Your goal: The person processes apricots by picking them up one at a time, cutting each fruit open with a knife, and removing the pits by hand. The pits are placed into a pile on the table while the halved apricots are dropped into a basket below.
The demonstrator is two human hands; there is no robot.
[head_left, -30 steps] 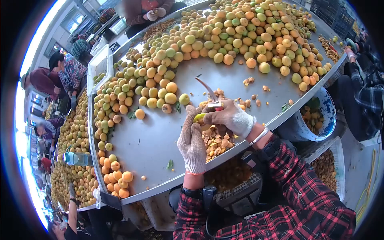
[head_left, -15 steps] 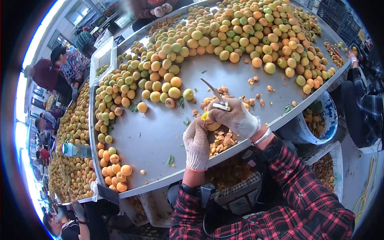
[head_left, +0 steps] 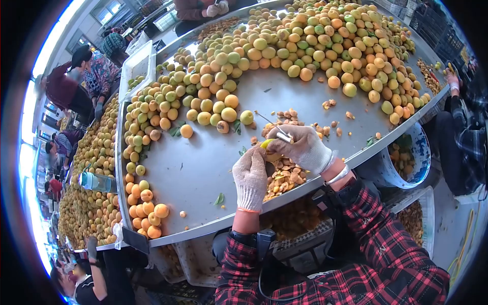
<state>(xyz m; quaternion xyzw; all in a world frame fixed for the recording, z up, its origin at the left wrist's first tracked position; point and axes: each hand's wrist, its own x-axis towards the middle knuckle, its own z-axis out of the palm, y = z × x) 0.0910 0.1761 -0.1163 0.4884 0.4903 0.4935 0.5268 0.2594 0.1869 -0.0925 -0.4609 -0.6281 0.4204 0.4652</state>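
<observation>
My left hand (head_left: 250, 178), in a knitted work glove, is closed on an apricot (head_left: 266, 144), of which a yellow-green part shows between my two hands. My gloved right hand (head_left: 306, 150) grips a small knife (head_left: 269, 121) with a thin blade and a pale handle; the blade points up and to the left. The fingers of both hands meet at the apricot and hide most of it. Just below and behind them lies a heap of apricot pits and scraps (head_left: 287, 179) on the metal table (head_left: 203, 162).
Whole apricots (head_left: 310, 51) are piled along the table's far side, with more at its left corner (head_left: 147, 213). A blue-and-white bucket (head_left: 419, 157) stands beside the right edge. Crates are under the table. A bottle (head_left: 96, 181) and co-workers (head_left: 94, 76) are at the left.
The knife has turned, so its blade now looks thin and edge-on. Both hands stay together at the apricot. The whole view has shifted slightly, and a co-worker at lower left has raised an arm.
</observation>
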